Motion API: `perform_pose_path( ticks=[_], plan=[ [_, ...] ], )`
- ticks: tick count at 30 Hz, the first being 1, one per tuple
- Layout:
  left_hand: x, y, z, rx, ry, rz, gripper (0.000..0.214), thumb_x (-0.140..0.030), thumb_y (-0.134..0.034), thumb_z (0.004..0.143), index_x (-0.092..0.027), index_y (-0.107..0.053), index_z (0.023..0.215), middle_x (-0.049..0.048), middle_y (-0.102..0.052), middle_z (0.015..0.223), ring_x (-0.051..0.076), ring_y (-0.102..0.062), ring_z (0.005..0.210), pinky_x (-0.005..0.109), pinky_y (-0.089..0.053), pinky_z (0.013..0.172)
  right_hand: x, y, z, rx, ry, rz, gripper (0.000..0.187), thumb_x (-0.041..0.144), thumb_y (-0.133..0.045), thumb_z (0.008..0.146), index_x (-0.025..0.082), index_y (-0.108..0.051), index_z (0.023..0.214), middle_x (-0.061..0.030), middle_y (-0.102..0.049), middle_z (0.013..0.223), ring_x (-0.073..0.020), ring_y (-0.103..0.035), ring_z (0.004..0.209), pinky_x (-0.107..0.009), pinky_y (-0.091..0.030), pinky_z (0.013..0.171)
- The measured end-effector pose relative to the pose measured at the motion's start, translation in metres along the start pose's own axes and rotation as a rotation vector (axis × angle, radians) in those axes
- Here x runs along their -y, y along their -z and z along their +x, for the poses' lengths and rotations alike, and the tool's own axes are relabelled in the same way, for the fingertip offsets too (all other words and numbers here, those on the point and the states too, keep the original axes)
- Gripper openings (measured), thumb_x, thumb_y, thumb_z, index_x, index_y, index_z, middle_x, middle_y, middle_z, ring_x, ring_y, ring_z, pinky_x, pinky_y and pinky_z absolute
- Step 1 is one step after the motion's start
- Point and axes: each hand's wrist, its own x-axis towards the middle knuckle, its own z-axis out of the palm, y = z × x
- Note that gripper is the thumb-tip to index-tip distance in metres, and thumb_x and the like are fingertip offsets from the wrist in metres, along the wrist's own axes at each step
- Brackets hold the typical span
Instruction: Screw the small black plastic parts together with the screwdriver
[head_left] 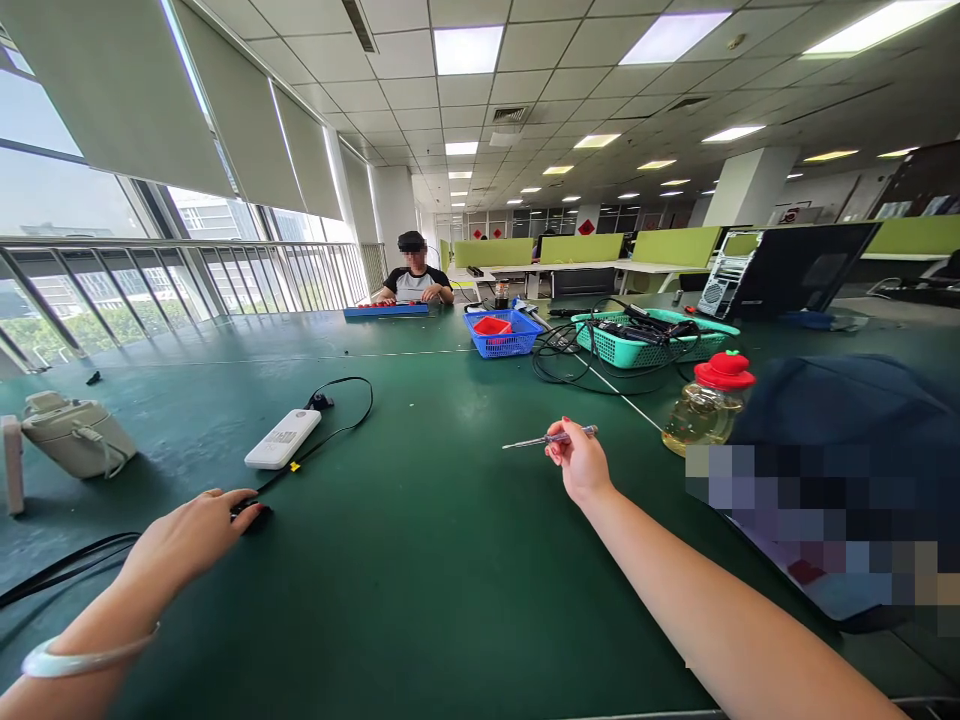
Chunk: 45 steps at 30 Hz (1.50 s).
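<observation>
My right hand [579, 465] is raised over the green table [450, 560], pinching a thin screwdriver [546, 439] whose metal tip points left. My left hand [187, 540] reaches out low on the left, its fingertips closed on a small black plug [255, 514] at the end of a black cable. That cable loops back to a white power bank [283, 439] lying flat just beyond the hand. A pale bangle [82, 658] circles my left wrist.
A beige pouch [75, 435] lies far left. A glass bottle with a red lid [709, 405] stands right, near a dark cap. Further back sit a blue basket [502, 335], a green basket [649, 340] with cables, and a seated person [414, 280].
</observation>
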Motion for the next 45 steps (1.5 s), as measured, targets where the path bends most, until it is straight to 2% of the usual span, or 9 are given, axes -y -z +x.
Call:
perform_pose_path(
  ticks=[4, 10, 13, 20, 25, 29, 32, 40, 45],
  plan=[
    [-0.003, 0.004, -0.004, -0.009, -0.002, -0.059, 0.057, -0.046, -0.034, 0.093, -0.017, -0.060, 0.135, 0.0150, -0.066, 0.129, 0.032, -0.063, 0.115, 0.043, -0.048, 0.096, 0.000, -0.001, -0.001, 0.007, -0.007, 0.003, 0.037, 0.053, -0.072, 0.070, 0.019, -0.061, 0.058, 0.0027, -0.046, 0.044, -0.0098, -0.042, 0.042, -0.024, -0.034, 0.039],
    [-0.006, 0.011, -0.011, -0.026, 0.042, -0.083, 0.059, -0.051, -0.038, 0.090, -0.021, -0.060, 0.135, 0.0137, -0.074, 0.112, 0.034, -0.069, 0.100, 0.042, -0.051, 0.084, 0.000, -0.001, -0.001, 0.025, 0.000, -0.010, 0.036, 0.052, -0.071, 0.072, 0.020, -0.062, 0.058, 0.0028, -0.046, 0.044, -0.0097, -0.043, 0.042, -0.025, -0.034, 0.040],
    [-0.005, 0.011, -0.010, -0.039, 0.026, -0.063, 0.059, -0.052, -0.036, 0.091, -0.021, -0.061, 0.134, 0.0137, -0.072, 0.118, 0.034, -0.067, 0.106, 0.042, -0.050, 0.088, -0.002, -0.001, -0.001, 0.031, -0.002, -0.017, 0.037, 0.053, -0.071, 0.072, 0.020, -0.061, 0.058, 0.0028, -0.046, 0.045, -0.0099, -0.043, 0.042, -0.025, -0.034, 0.039],
    [-0.004, 0.007, -0.002, 0.070, 0.001, 0.012, 0.062, -0.051, -0.032, 0.094, -0.019, -0.052, 0.143, 0.0148, -0.067, 0.127, 0.033, -0.063, 0.116, 0.040, -0.046, 0.095, -0.001, -0.002, -0.002, 0.021, -0.011, -0.015, 0.036, 0.052, -0.072, 0.070, 0.020, -0.063, 0.057, 0.0026, -0.046, 0.044, -0.0097, -0.042, 0.042, -0.025, -0.034, 0.040],
    [-0.010, 0.005, -0.007, 0.015, -0.018, 0.074, 0.060, -0.051, -0.029, 0.096, -0.020, -0.056, 0.139, 0.0157, -0.071, 0.119, 0.034, -0.067, 0.108, 0.041, -0.050, 0.084, 0.000, -0.002, -0.003, 0.026, -0.015, -0.021, 0.034, 0.049, -0.071, 0.070, 0.020, -0.063, 0.057, 0.0026, -0.046, 0.044, -0.0100, -0.042, 0.043, -0.025, -0.033, 0.040],
    [-0.021, 0.003, -0.017, -0.128, -0.086, 0.272, 0.057, -0.046, -0.029, 0.097, -0.013, -0.060, 0.131, 0.0195, -0.075, 0.098, 0.037, -0.071, 0.091, 0.041, -0.051, 0.071, -0.001, -0.002, -0.002, 0.037, -0.014, -0.035, 0.034, 0.050, -0.070, 0.072, 0.019, -0.062, 0.058, 0.0022, -0.047, 0.044, -0.0102, -0.043, 0.043, -0.025, -0.033, 0.040],
    [-0.026, 0.000, -0.022, -0.168, -0.104, 0.335, 0.056, -0.046, -0.029, 0.099, -0.011, -0.063, 0.125, 0.0197, -0.075, 0.093, 0.037, -0.071, 0.086, 0.040, -0.050, 0.068, -0.002, -0.001, -0.002, 0.036, -0.011, -0.033, 0.035, 0.050, -0.070, 0.072, 0.020, -0.062, 0.058, 0.0023, -0.046, 0.044, -0.0101, -0.043, 0.042, -0.025, -0.033, 0.040],
    [-0.013, 0.007, -0.017, -0.212, -0.005, -0.026, 0.057, -0.044, -0.027, 0.097, -0.019, -0.050, 0.142, 0.0154, -0.068, 0.120, 0.033, -0.065, 0.105, 0.041, -0.050, 0.084, -0.001, -0.001, -0.003, 0.028, -0.019, -0.032, 0.037, 0.052, -0.072, 0.070, 0.019, -0.062, 0.058, 0.0022, -0.047, 0.044, -0.0099, -0.043, 0.043, -0.024, -0.033, 0.040],
    [0.007, 0.010, -0.007, -0.158, -0.047, -0.386, 0.055, -0.041, -0.040, 0.084, -0.020, -0.059, 0.131, 0.0088, -0.069, 0.120, 0.025, -0.067, 0.103, 0.035, -0.051, 0.090, -0.002, -0.001, -0.002, 0.032, -0.021, -0.023, 0.035, 0.051, -0.073, 0.070, 0.019, -0.063, 0.057, 0.0022, -0.047, 0.044, -0.0095, -0.043, 0.043, -0.023, -0.032, 0.039]
  ],
)
